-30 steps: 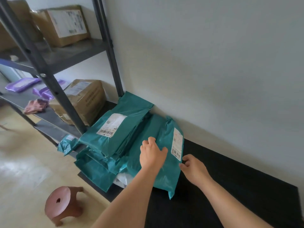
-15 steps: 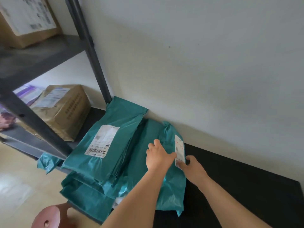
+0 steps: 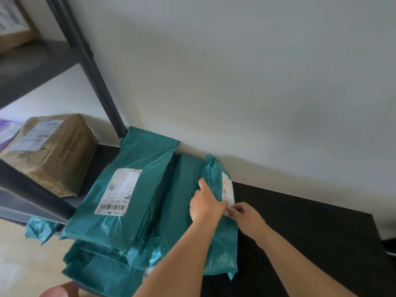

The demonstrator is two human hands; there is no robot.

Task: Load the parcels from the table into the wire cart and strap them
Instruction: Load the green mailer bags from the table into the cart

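Parcels (image 3: 100, 275) in teal bags are lying stacked on the black table (image 3: 310, 221); we are counting at least four. Our left hand (image 3: 206, 207) is pressing down on the rightmost parcel (image 3: 222, 249), fingers relaxed, not gripping. Just right of it, our right hand (image 3: 246, 215) is pinching that parcel's edge at its white label (image 3: 227, 189). Left of the left hand, a second labelled parcel (image 3: 137, 159) is topping the stack. Farther left, the rack (image 3: 92, 67) is holding two boxes: a lower cardboard box (image 3: 55, 151) and an upper cardboard box (image 3: 12, 28).
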